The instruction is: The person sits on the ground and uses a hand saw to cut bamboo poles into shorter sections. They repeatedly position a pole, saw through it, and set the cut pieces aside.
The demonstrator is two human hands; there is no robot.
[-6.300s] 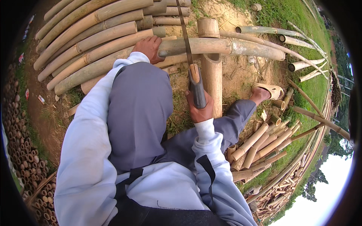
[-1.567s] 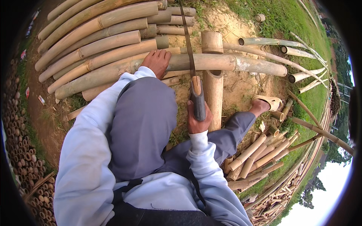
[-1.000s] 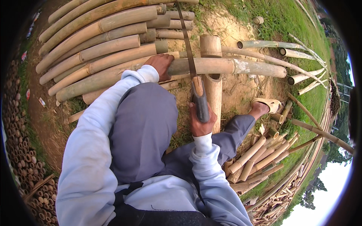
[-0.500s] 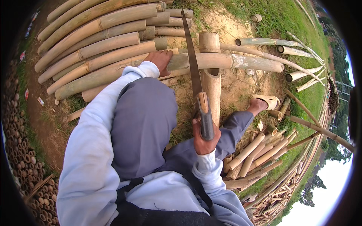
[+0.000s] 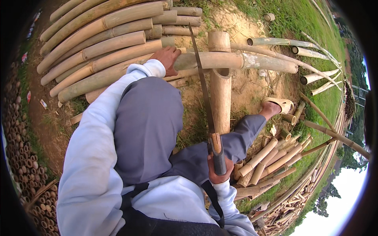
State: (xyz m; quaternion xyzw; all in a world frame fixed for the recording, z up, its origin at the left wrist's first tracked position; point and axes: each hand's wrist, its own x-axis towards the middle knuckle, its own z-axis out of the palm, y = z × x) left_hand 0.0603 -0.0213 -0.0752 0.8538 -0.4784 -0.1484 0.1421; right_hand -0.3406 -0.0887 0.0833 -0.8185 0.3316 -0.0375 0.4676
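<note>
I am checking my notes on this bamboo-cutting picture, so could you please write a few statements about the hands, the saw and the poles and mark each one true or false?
1. The right hand grips the handle of a saw. True.
2. The left hand rests on the bamboo pole that lies across. True.
3. The saw blade lies flat on the grass, away from the pole. False: it crosses over the pole beside the left hand.
4. The crosswise pole rests on a metal stand. False: it lies on a thick bamboo post with a notch.
5. The foot is bare. False: it wears a pale sandal.
</note>
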